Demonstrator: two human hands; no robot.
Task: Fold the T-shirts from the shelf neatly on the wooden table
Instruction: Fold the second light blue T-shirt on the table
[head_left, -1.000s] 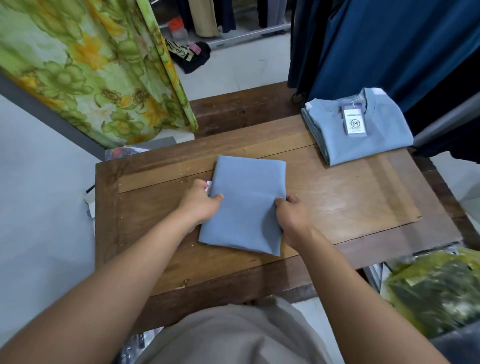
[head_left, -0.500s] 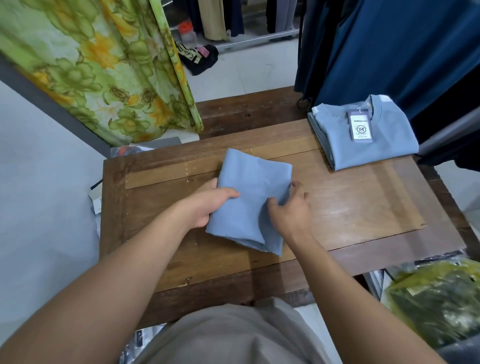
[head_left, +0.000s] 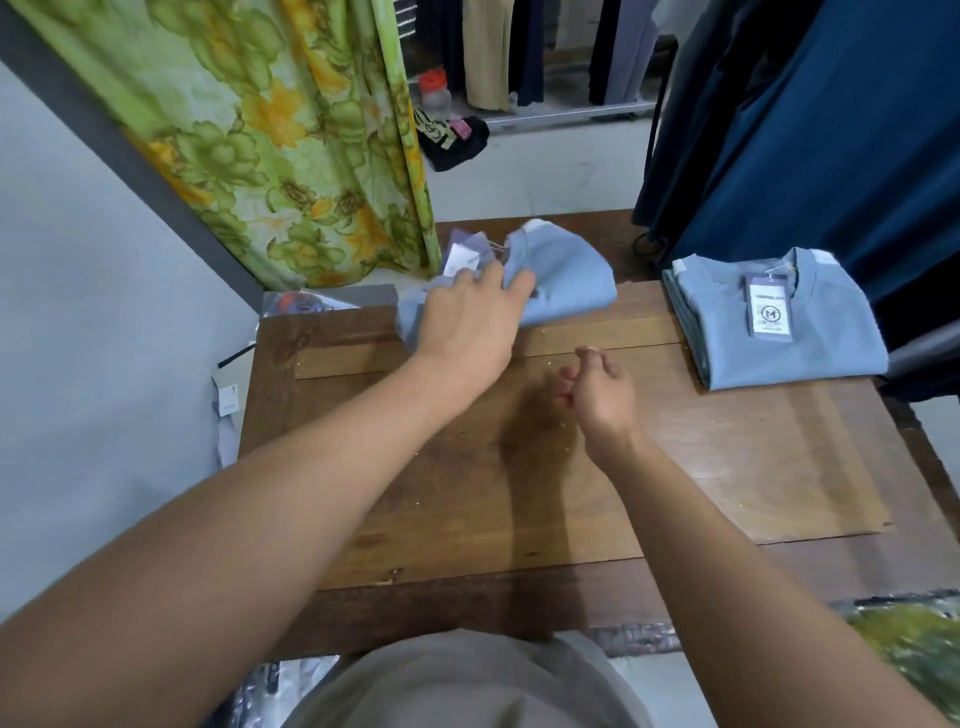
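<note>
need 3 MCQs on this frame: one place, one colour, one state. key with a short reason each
1. Where does the stack of folded T-shirts lie on the wooden table?
A) near left corner
B) far right side
C) centre

2. What colour is the T-shirt that the left hand grips?
A) light blue
B) red
C) white

3. What is the right hand doing?
A) gripping the same T-shirt
B) pressing on the stack
C) holding nothing, fingers loosely curled above the table

Key:
1 B: the stack sits by the table's far right edge.
2 A: light blue fabric shows past the fingers.
3 C: it is apart from both the T-shirt and the stack, with nothing in its fingers.
</note>
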